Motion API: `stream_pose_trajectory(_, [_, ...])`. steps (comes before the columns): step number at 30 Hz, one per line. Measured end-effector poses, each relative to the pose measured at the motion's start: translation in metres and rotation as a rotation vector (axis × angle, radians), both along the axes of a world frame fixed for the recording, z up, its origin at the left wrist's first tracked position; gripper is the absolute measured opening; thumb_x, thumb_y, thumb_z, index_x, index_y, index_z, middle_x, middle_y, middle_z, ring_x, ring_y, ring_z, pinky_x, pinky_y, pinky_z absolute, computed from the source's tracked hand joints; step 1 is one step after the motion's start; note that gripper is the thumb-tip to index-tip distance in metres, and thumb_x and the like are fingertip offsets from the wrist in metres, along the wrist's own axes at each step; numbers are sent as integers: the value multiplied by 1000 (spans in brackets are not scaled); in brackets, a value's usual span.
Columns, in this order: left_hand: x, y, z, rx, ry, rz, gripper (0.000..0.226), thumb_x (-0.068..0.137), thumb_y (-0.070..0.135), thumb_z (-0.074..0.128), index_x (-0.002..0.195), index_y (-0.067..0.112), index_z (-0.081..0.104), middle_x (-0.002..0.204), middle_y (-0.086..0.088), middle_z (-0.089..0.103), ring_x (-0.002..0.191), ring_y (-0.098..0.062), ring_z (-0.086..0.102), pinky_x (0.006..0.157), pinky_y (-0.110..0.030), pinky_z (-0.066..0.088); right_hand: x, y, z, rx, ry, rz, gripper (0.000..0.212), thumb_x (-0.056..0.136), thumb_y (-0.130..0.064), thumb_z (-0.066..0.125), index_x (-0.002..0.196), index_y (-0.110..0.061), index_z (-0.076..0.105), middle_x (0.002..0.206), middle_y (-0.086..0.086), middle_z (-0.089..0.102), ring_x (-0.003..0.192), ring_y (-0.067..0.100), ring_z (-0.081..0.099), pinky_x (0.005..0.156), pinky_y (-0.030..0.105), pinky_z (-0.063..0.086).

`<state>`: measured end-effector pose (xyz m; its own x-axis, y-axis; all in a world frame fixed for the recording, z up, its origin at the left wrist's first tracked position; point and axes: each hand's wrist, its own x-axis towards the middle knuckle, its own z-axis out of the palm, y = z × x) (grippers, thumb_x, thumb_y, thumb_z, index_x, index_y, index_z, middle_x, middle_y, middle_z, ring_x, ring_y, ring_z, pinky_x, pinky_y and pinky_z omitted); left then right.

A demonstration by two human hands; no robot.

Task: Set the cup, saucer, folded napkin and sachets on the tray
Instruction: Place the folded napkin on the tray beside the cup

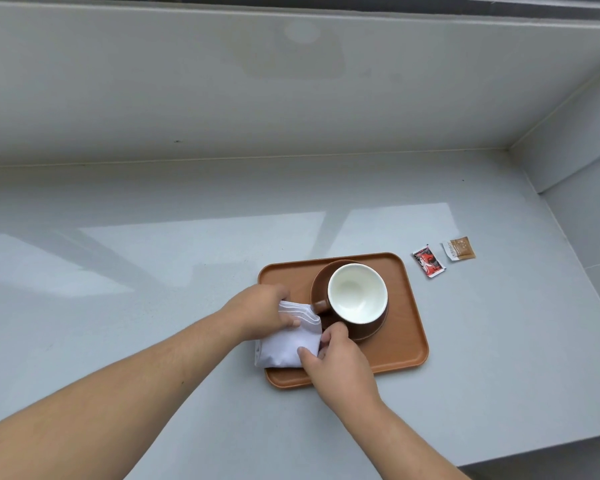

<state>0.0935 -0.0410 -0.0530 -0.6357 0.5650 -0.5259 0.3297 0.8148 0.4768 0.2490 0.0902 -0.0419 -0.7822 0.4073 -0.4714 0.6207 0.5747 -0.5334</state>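
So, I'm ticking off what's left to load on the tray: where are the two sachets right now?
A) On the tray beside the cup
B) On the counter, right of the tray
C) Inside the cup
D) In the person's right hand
B: the red sachet and the brown sachet lie on the counter, off the right edge of the tray, while both hands hold the napkin.

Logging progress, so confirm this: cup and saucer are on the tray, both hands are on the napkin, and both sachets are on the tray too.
Not quite. In the head view the two sachets lie on the counter right of the tray, not on it. The cup, saucer, and both hands on the napkin are right.
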Motion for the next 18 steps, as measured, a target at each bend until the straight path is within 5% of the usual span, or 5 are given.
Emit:
stream_pose_trajectory(4, [-1,-8,0,-69,91,26,40,83,64,66,93,29,50,79,11,55,76,-15,55,55,-32,35,6,-9,-1,119,132,42,34,86,-35,71,97,-28,40,89,-7,59,83,22,61,67,38,52])
stream_pose_trajectory(9, [5,-11,-5,-57,62,122,41,83,65,63,81,30,42,79,8,58,76,-17,57,56,-33,37,4,-14,-1,365,422,571,25,85,-37,65,101,-19,59,92,1,55,82,25,52,69,38,49])
stream_pose_trajectory(13, [15,-7,-6,-53,51,159,42,83,64,64,76,31,38,77,8,58,69,-12,53,54,-32,34,-3,-27,-7,369,354,800,34,87,-50,59,101,-19,58,92,2,55,82,24,50,70,39,47])
stream_pose_trajectory(18, [10,-13,-2,-32,48,77,29,85,48,71,96,34,48,88,9,59,83,-17,58,58,-30,38,-8,-36,-11,337,275,700,26,85,-36,61,101,-16,59,88,3,62,78,25,57,67,40,50])
